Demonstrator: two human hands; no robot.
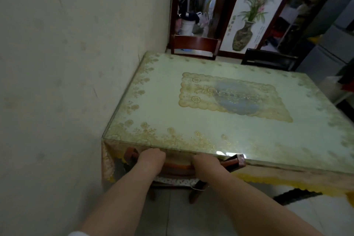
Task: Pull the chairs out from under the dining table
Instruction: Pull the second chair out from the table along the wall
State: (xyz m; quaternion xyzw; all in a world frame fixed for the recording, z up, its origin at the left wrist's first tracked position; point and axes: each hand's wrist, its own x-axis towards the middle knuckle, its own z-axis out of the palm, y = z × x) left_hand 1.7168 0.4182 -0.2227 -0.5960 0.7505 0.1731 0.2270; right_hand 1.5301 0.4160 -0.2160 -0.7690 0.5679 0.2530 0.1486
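Note:
The dining table (164, 101) has a glass top over a green and gold lace cloth and stands against the left wall. At its near edge a reddish wooden chair (232, 164) is tucked under, with only its backrest and a patterned seat cushion showing. My left hand (152, 158) and my right hand (206, 163) both grip the top rail of that backrest, fingers curled over it. Beyond the table's far edge a second brown chair (195, 46) is pushed in, with a dark chair (268, 59) to its right.
A wall (67, 63) runs close along the table's left side. A doorway (193, 5) with a white bucket and clothes lies behind the far chairs. Tiled floor (172, 216) is under me. A dark object (297, 195) lies on the floor under the table's right part.

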